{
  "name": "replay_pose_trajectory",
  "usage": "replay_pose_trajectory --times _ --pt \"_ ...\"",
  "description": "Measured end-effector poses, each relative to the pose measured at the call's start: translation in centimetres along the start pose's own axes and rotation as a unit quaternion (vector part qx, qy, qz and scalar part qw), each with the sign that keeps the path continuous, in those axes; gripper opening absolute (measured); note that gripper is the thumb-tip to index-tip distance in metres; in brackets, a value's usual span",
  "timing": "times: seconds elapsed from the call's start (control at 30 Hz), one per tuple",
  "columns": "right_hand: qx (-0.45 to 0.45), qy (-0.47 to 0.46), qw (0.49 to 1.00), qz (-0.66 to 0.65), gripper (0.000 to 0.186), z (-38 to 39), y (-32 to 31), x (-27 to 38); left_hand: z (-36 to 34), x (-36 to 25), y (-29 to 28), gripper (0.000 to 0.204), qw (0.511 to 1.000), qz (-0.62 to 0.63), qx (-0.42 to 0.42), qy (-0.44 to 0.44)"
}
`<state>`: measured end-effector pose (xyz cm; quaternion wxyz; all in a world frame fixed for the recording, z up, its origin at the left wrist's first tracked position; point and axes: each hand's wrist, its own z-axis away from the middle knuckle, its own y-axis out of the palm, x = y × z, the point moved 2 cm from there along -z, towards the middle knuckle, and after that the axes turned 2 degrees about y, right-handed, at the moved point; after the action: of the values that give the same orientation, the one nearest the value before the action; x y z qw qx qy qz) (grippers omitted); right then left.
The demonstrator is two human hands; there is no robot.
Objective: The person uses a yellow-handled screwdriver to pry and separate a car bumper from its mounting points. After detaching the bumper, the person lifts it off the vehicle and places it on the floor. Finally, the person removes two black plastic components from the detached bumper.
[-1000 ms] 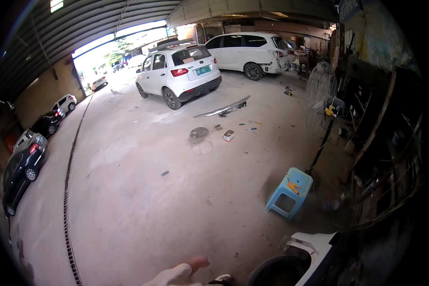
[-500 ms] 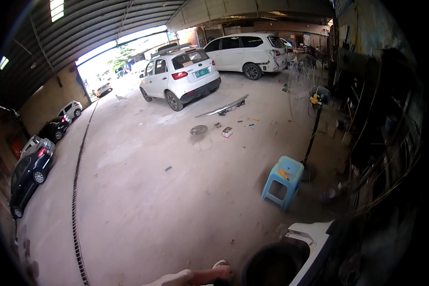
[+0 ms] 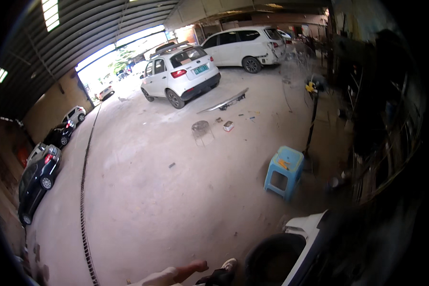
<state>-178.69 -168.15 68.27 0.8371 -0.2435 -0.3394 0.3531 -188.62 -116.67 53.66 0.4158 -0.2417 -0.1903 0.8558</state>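
My left hand [image 3: 199, 266] reaches in from the lower edge, the forearm in a light sleeve [image 3: 158, 278]. Its fingers look curled into a loose fist, and I see nothing held. Just right of it are my dark trouser leg [image 3: 217, 277] and a pale shoe [image 3: 229, 264] on the floor. Farther right stands a black tyre [image 3: 257, 260] beneath a white car body panel [image 3: 311, 223], apart from the hand. My right hand is out of view.
A blue plastic stool [image 3: 283, 174] bears an orange-handled tool [image 3: 284, 164]. Behind it rises a pedestal fan [image 3: 313, 114]. A round wire-legged stool [image 3: 201, 127], a small box [image 3: 229, 126] and a long trim strip [image 3: 226, 102] lie ahead, before a white car [image 3: 178, 76]. A drain grate [image 3: 82, 200] runs along the left.
My left hand has drawn back to the left, away from the shoe. The view has shifted slightly, so the parked cars on the left sit farther right.
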Motion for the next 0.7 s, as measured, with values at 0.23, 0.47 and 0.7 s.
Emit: replay_pose_trajectory --times 0.23,0.47,0.7 --pt "-0.016 0.22 0.961 -0.169 0.05 0.1 6.0 -15.2 1.7 -5.1 -8.3 0.035 0.994 0.011 -0.064 0.089" --pt "-0.046 0.179 0.98 -0.074 0.069 -4.0 4.1 -16.5 1.0 -2.5 -11.4 0.022 0.991 0.048 0.015 0.127" --pt "0.051 0.185 0.972 -0.138 0.086 -3.1 4.8 -18.7 2.0 -11.6 -11.7 0.027 0.979 0.026 0.07 0.19"
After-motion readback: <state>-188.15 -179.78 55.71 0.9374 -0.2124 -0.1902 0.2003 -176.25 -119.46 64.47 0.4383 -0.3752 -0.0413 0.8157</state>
